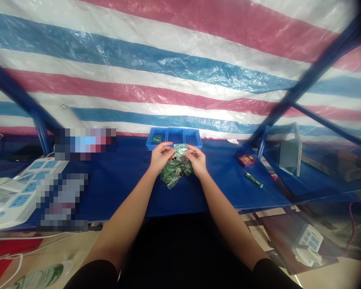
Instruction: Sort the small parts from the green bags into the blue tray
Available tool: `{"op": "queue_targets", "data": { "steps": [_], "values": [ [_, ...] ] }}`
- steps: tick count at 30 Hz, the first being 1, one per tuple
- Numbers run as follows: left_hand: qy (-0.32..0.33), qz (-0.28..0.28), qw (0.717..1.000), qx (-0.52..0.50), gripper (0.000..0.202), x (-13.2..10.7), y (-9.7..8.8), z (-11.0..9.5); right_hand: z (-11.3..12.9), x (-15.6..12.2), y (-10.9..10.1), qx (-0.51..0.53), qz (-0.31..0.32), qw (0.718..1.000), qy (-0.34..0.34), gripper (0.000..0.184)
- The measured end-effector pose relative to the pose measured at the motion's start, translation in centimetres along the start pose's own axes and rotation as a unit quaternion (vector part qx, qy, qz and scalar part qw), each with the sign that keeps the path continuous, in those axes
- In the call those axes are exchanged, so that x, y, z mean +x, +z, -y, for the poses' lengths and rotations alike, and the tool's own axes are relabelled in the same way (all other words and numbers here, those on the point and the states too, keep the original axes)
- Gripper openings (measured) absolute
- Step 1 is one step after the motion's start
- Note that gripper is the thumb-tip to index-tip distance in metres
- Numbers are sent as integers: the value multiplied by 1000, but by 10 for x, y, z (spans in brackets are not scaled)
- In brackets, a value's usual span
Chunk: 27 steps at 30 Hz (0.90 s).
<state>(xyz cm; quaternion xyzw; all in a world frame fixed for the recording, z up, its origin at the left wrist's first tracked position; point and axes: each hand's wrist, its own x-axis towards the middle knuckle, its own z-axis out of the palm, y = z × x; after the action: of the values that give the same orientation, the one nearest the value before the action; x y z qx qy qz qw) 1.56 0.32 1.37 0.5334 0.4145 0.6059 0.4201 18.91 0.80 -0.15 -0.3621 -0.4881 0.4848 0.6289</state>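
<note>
Between my two hands, just above the blue table, is a small green-and-clear packet (180,150) with pale markings. The fingers of my left hand (161,155) pinch its left edge, while those of my right hand (196,159) grip the right edge. Beneath them lies a heap of similar small green packets (173,175), partly hidden by my hands. Behind my hands stands a blue bin with three compartments (199,138). In its left compartment lies a green packet (157,139); the contents of the other two are hard to make out.
A white power strip (27,188) and cables occupy the table's left side, near blurred-out items. To the right lie a dark red box (246,160) and a green tube (254,180). Blue frame posts and a striped sheet (168,92) close off the back.
</note>
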Motion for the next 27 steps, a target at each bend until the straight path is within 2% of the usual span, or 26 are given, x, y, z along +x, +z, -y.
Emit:
{"op": "queue_targets", "data": {
  "steps": [6,11,15,19,22,27],
  "values": [
    [54,-17,991,118,31,-9,7,0,0,-2,1,-43,-27,999,-9,34],
    [57,36,988,139,39,-16,16,-4,5,-8,3,-53,25,998,-39,32],
    [64,15,983,173,34,-17,18,0,8,-11,4,-38,67,996,-53,30],
    [31,4,995,94,30,-13,18,4,7,-8,2,-44,34,996,-66,31],
    [6,-29,1000,6,29,-8,17,3,4,-5,-1,-60,-4,997,-56,35],
    [-16,-54,996,-66,31,-4,13,-1,0,-3,-1,-63,22,997,-30,39]
  ]
}}
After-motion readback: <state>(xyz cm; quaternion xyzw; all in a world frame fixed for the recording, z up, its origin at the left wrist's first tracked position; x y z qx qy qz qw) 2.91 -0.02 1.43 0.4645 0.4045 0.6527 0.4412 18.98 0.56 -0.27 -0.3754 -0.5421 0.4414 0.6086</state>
